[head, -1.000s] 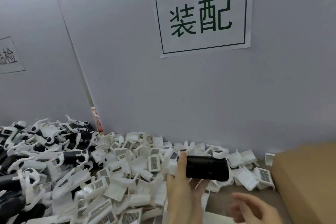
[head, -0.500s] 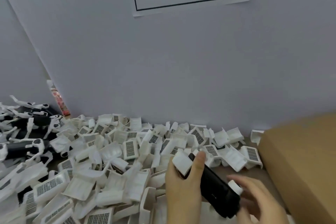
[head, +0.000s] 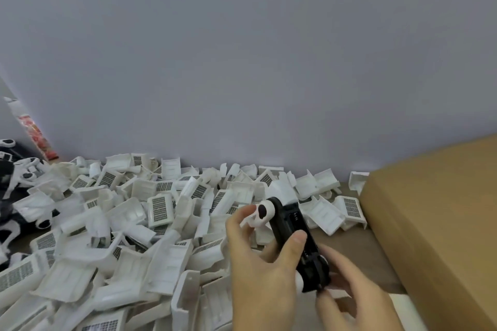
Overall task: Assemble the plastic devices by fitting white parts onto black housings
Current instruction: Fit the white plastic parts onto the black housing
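Note:
My left hand grips a long black housing that has a white round part at its far end; the thumb lies across its middle. My right hand pinches the housing's near end from below right. The housing is tilted, its far end up and to the left. A big heap of loose white parts with grille patches covers the table to the left of and behind both hands.
A brown cardboard box stands close at the right. A grey partition wall rises right behind the heap. Black-and-white devices are piled at the far left edge. Bare table shows between hands and box.
The view has tilted down and to the right. The housing has turned so that its white round end now faces up. My right hand has closed on the near end.

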`<state>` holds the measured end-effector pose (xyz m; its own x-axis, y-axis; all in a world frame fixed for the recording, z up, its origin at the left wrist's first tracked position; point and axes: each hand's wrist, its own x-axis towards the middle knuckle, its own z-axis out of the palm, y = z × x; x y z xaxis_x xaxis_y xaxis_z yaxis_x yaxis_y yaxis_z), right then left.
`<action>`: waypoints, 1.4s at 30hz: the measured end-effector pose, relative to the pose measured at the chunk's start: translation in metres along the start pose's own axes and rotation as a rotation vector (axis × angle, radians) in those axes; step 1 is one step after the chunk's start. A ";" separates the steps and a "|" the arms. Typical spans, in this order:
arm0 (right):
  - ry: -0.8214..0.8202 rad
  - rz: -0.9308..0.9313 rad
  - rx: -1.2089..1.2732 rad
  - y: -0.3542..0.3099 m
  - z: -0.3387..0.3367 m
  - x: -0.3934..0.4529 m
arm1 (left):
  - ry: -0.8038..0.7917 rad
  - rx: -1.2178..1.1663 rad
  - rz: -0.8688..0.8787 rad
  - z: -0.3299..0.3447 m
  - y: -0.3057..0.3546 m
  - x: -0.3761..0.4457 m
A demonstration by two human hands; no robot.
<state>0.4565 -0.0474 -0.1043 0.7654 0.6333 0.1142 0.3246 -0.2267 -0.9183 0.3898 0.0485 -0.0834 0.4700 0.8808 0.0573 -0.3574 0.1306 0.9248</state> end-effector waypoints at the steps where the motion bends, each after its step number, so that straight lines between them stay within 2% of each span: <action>1: -0.019 -0.021 0.014 -0.005 0.004 -0.002 | -0.007 0.008 0.009 0.000 0.001 -0.001; 8: 0.035 -0.066 0.086 -0.017 0.006 -0.010 | -0.081 0.024 0.038 0.006 0.002 -0.007; 13: 0.046 -0.089 0.138 -0.008 0.000 -0.008 | 0.011 0.081 -0.001 0.008 0.006 -0.008; 19: 0.066 -0.143 0.162 -0.004 -0.002 -0.007 | -0.023 0.133 -0.067 0.013 0.007 -0.013; 30: 0.047 -0.059 -0.016 -0.001 -0.002 -0.005 | -0.307 0.199 0.027 0.014 0.001 -0.017; 35: 0.032 -0.021 -0.036 -0.004 -0.006 -0.004 | -0.289 0.219 0.091 0.014 0.000 -0.017; 42: 0.016 -0.105 0.038 0.002 0.001 -0.004 | -0.260 0.324 0.182 0.014 -0.003 -0.015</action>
<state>0.4534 -0.0493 -0.1066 0.7369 0.6403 0.2167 0.3830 -0.1313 -0.9144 0.3949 0.0287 -0.0820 0.6250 0.7269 0.2846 -0.2016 -0.2019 0.9584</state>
